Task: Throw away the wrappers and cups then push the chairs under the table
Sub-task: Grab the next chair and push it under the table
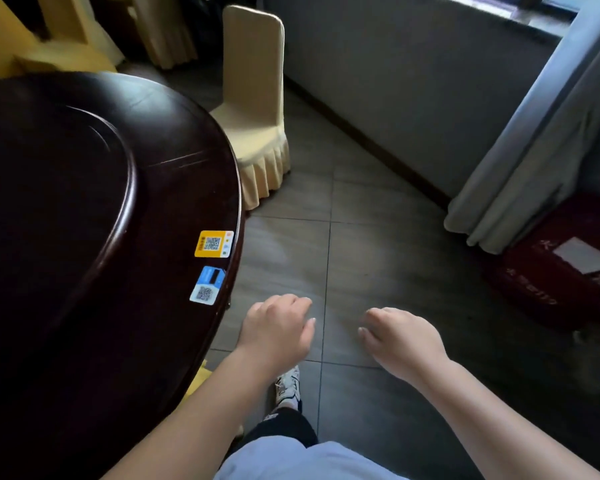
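Just empty hands beside table

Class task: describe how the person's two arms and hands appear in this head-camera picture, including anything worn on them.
Both forearms are bare up to the frame edge; no sleeves, watch, bracelets or gloves show. The left hand and right hand carry no visible rings. The nails on the fingers look short and pale, apparently unpainted. No markings show.

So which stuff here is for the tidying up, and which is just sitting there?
For the job:
- cream-covered chair, seat partly under the table
- round dark table
- left hand and right hand, both empty

Just there:
- yellow QR sticker and blue QR sticker on the table edge
- red box
- grey curtain

No wrappers or cups in view.
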